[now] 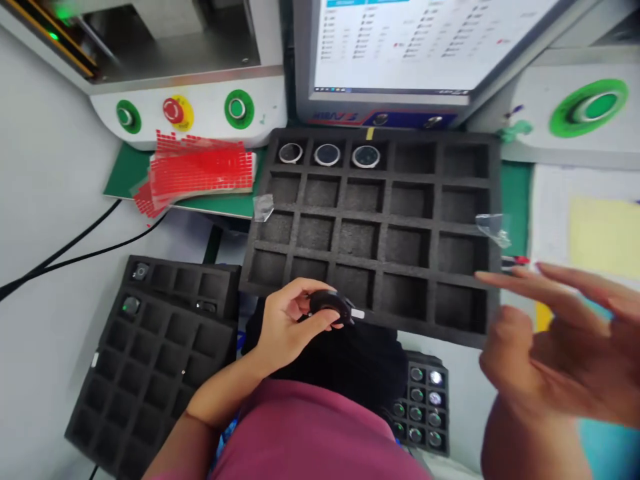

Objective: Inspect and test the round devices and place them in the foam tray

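Note:
My left hand pinches a black round watch case between thumb and fingers. A small white tab sticks out from the case's right side. It is held above the near edge of a black foam tray with square compartments. Three round watch faces with light rims lie in the tray's back row: a left one, a middle one and a right one. My right hand, slightly blurred, is raised by the tray's right front corner, fingers apart and nothing visible in them.
Red-printed sheets lie left of the tray. Behind are a monitor, a red stop button and green-ringed buttons. Stacked foam trays stand lower left; another tray with several watches is below. Black cables run at left.

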Tool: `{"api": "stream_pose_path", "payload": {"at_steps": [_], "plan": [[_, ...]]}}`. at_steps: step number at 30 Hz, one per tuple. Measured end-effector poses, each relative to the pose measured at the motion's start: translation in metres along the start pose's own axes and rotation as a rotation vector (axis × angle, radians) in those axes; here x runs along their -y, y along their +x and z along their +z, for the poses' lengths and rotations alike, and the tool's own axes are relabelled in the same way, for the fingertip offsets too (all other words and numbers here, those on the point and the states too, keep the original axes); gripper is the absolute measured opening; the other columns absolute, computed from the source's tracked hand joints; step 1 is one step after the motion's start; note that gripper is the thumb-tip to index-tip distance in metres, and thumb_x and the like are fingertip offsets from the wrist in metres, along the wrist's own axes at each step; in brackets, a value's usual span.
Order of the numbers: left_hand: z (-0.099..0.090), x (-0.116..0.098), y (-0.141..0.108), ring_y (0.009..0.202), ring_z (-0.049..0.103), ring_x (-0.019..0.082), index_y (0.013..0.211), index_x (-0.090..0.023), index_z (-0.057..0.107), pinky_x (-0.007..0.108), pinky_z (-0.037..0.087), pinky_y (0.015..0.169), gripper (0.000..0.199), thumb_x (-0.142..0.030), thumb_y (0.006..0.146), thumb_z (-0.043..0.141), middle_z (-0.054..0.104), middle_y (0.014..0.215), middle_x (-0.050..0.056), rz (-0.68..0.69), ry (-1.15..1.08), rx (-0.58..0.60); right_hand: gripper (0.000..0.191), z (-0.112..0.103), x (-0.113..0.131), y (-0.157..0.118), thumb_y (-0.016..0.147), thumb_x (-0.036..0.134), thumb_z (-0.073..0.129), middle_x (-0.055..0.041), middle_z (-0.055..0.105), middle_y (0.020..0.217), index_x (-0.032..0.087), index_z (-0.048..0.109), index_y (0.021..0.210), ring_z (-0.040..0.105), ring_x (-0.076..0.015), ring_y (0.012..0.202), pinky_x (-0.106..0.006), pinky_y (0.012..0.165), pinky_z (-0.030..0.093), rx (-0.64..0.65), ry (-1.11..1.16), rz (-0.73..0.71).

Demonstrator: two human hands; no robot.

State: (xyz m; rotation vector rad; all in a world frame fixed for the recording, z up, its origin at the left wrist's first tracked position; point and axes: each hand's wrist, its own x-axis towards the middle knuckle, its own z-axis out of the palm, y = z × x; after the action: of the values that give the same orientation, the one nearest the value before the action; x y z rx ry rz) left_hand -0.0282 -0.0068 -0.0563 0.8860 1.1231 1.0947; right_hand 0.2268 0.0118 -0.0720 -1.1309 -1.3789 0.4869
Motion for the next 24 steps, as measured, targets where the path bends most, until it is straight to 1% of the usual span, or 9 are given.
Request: {"api": "stream_pose_path", "payload": {"at_steps": [1, 3, 7, 9, 11, 15, 17, 20, 24], "plan": [[0.000, 0.000, -0.001, 0.057, 0.069, 0.013, 0.094, -0.018, 0.069, 0.021, 0.059, 0.051, 0.033, -0.044, 0.079, 0.083, 0.071, 0.074, 0.001, -0.025, -0.023, -0.006, 0.070, 0.011, 0.006, -0.005, 0.079, 0.004, 0.074, 0.0027, 0.068, 0.124, 0.041, 0.063, 0.137, 0.071, -0.0298, 0.103, -0.046, 0.073, 0.066, -0.057, -0.031, -0.165], [0.000, 0.002, -0.002, 0.055, 0.069, 0.012, 0.096, -0.018, 0.068, 0.020, 0.059, 0.050, 0.035, -0.044, 0.078, 0.084, 0.071, 0.074, 0.000, -0.049, -0.048, -0.019, 0.072, 0.034, 0.019, -0.013, 0.075, 0.002, 0.076, -0.0032, 0.069, 0.120, 0.036, 0.063, 0.137, 0.073, -0.0258, 0.094, -0.043, 0.068, 0.069, -0.037, -0.019, -0.175], [0.004, 0.003, -0.004, 0.061, 0.071, 0.013, 0.094, -0.017, 0.064, 0.023, 0.062, 0.057, 0.032, -0.042, 0.083, 0.080, 0.073, 0.080, 0.002, -0.047, -0.010, -0.055, 0.040, 0.063, 0.045, -0.023, 0.083, 0.002, 0.072, -0.0013, 0.071, 0.093, 0.027, 0.071, 0.115, 0.071, -0.0158, 0.081, -0.032, 0.078, 0.065, 0.031, 0.172, 0.158], [0.008, 0.001, -0.005, 0.066, 0.073, 0.013, 0.096, -0.017, 0.064, 0.023, 0.063, 0.064, 0.026, -0.037, 0.086, 0.077, 0.076, 0.085, 0.003, -0.008, 0.055, -0.079, 0.027, 0.068, 0.054, -0.026, 0.083, 0.002, 0.074, -0.0001, 0.068, 0.086, 0.023, 0.072, 0.100, 0.069, -0.0128, 0.078, -0.025, 0.074, 0.062, 0.051, 0.260, 0.287], [0.011, -0.001, -0.006, 0.073, 0.075, 0.014, 0.098, -0.017, 0.063, 0.022, 0.062, 0.070, 0.020, -0.032, 0.090, 0.074, 0.079, 0.092, 0.006, 0.039, 0.099, -0.079, 0.020, 0.070, 0.059, -0.027, 0.083, 0.003, 0.074, -0.0003, 0.065, 0.087, 0.022, 0.071, 0.090, 0.066, -0.0103, 0.074, -0.020, 0.067, 0.058, 0.054, 0.342, 0.409], [0.019, -0.006, -0.001, 0.083, 0.078, 0.018, 0.101, -0.018, 0.062, 0.024, 0.063, 0.071, 0.016, -0.032, 0.096, 0.066, 0.080, 0.100, 0.009, 0.077, 0.063, -0.014, 0.012, 0.074, 0.063, -0.026, 0.086, 0.009, 0.074, 0.0007, 0.062, 0.083, 0.021, 0.074, 0.084, 0.060, -0.0063, 0.058, -0.016, 0.053, 0.053, 0.082, 0.550, 0.622], [0.022, -0.007, 0.001, 0.091, 0.079, 0.021, 0.105, -0.017, 0.064, 0.027, 0.063, 0.071, 0.018, -0.034, 0.098, 0.063, 0.080, 0.101, 0.010, 0.078, 0.069, -0.009, 0.008, 0.076, 0.065, -0.025, 0.087, 0.015, 0.076, 0.0010, 0.062, 0.079, 0.022, 0.076, 0.083, 0.058, -0.0059, 0.053, -0.015, 0.048, 0.052, 0.101, 0.649, 0.709], [0.027, -0.005, 0.002, 0.106, 0.076, 0.022, 0.116, -0.017, 0.064, 0.030, 0.062, 0.085, 0.023, -0.034, 0.101, 0.058, 0.079, 0.109, 0.010, 0.116, 0.145, -0.032, 0.005, 0.077, 0.070, -0.025, 0.088, 0.020, 0.077, 0.0008, 0.062, 0.078, 0.023, 0.079, 0.085, 0.058, -0.0061, 0.050, -0.014, 0.043, 0.051, 0.119, 0.726, 0.797], [0.030, -0.002, -0.003, 0.114, 0.072, 0.021, 0.132, -0.017, 0.058, 0.034, 0.058, 0.098, 0.033, -0.033, 0.107, 0.044, 0.074, 0.125, 0.013, 0.227, 0.226, 0.053, 0.004, 0.077, 0.076, -0.028, 0.089, 0.022, 0.076, 0.0002, 0.063, 0.079, 0.023, 0.079, 0.086, 0.063, -0.0087, 0.060, -0.016, 0.049, 0.057, 0.144, 0.733, 0.832]]}}
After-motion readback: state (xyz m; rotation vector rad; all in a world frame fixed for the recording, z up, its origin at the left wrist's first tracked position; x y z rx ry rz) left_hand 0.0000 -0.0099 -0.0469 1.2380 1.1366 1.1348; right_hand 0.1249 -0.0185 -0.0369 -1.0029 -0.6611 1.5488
